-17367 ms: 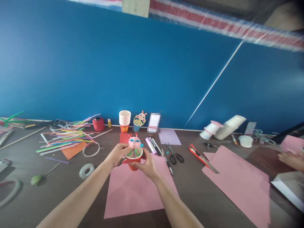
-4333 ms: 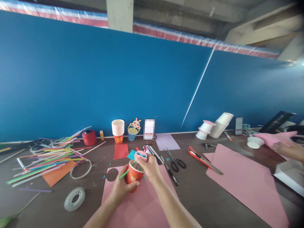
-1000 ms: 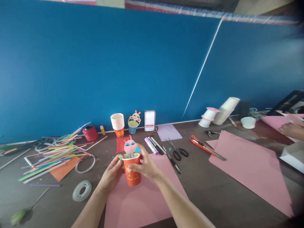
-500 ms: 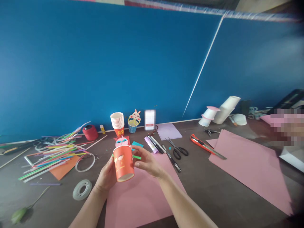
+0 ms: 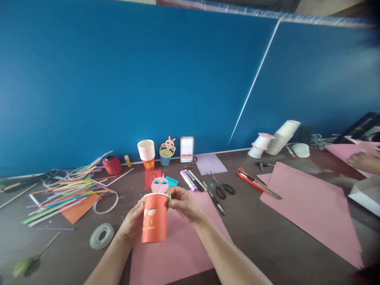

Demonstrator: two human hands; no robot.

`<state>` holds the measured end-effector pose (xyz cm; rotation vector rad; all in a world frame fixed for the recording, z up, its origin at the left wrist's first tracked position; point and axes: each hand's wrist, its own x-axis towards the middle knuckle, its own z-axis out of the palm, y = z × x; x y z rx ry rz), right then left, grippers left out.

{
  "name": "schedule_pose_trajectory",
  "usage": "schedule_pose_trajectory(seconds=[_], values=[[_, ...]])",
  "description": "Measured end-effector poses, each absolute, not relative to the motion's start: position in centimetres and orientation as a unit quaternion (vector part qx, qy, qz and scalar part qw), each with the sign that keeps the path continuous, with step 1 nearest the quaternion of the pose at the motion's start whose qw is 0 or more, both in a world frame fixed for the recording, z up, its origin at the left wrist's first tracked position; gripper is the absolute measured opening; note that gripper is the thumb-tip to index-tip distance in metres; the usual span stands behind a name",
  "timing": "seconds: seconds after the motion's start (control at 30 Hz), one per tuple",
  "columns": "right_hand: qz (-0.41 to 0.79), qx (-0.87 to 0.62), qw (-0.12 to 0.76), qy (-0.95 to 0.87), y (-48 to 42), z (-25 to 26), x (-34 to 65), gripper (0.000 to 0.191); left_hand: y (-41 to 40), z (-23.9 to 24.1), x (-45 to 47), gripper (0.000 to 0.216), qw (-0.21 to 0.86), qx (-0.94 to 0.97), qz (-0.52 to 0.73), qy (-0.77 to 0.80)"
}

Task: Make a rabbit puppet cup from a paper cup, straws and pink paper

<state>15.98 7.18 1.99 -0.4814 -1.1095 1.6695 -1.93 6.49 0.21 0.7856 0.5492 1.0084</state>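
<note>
grasping a red paper cup (image 5: 155, 217) by its left side with the left hand (image 5: 133, 221), with some fingers hidden behind the wall. pinching a green straw piece (image 5: 169, 202) beside the cup's right rim, between thumb and fingertips of the right hand (image 5: 182, 204). holding the cup close to upright over a pink sheet (image 5: 178, 253), well forward of the back edge of the tabletop (image 5: 252, 245); cannot tell whether touching the sheet or just above it. see, above the rim, a pink paper face (image 5: 160, 185) with blue around the eyes and upright ears.

past the face, toward the back edge, note a red paper square (image 5: 148, 183) and a teal paper piece (image 5: 172, 182). along that edge, going rightward, find a red spool (image 5: 112, 165), a small yellow tube (image 5: 127, 160), a stack of paper cups (image 5: 146, 150) and a blue cup (image 5: 165, 159) topped with a rabbit face. near the right hand, see a purple marker (image 5: 188, 181) and, farther right, scissors (image 5: 217, 182) with blades slightly parted.

toward the right edge, find an orange utility knife (image 5: 251, 182), larger pink sheets (image 5: 308, 213) and, beyond, a co-worker's hand (image 5: 365, 161) at more pink paper. toward the left edge, see loose coloured straws (image 5: 69, 183) partly over an orange paper (image 5: 76, 213), with a tape roll (image 5: 94, 240) nearer.
</note>
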Motion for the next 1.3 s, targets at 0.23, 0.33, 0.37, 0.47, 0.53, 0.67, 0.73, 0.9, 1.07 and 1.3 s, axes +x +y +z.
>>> schedule_pose_trajectory(seconds=[0.23,0.33,0.37,0.47,0.53,0.67,0.73,0.9,1.07,1.3], values=[[0.710,-0.201,0.504,-0.449,7.3,1.5,16.1,0.029,6.4,-0.2,-2.0,0.032,0.764,0.368,0.454,0.272],[0.718,-0.207,0.499,-0.439,7.4,1.4,16.3,0.030,6.4,-0.5,-2.1,0.032,0.753,0.369,0.468,0.278],[0.724,-0.208,0.494,-0.434,7.5,1.4,16.4,0.030,6.5,-0.6,-2.1,0.031,0.753,0.367,0.473,0.273],[0.743,-0.214,0.474,-0.423,7.6,1.2,16.7,0.029,6.7,-0.7,-2.0,0.024,0.762,0.356,0.484,0.240],[0.751,-0.212,0.462,-0.422,7.7,1.0,17.0,0.030,6.9,-0.7,-2.0,0.018,0.770,0.354,0.488,0.209],[0.766,-0.189,0.445,-0.423,7.9,0.3,17.4,0.035,7.0,-0.7,-1.9,0.017,0.782,0.365,0.470,0.184],[0.775,-0.173,0.434,-0.426,7.9,-0.1,17.4,0.035,6.9,-0.7,-1.9,0.020,0.785,0.372,0.458,0.191],[0.796,-0.128,0.397,-0.439,7.6,-0.4,17.4,0.033,6.5,-0.6,-2.1,0.022,0.790,0.364,0.450,0.203],[0.804,-0.111,0.368,-0.453,7.8,-0.4,17.6,0.034,6.3,-0.6,-2.0,0.024,0.797,0.358,0.441,0.206],[0.803,-0.112,0.343,-0.474,7.8,0.1,17.6,0.034,6.2,-0.8,-2.1,0.024,0.797,0.372,0.437,0.187]])
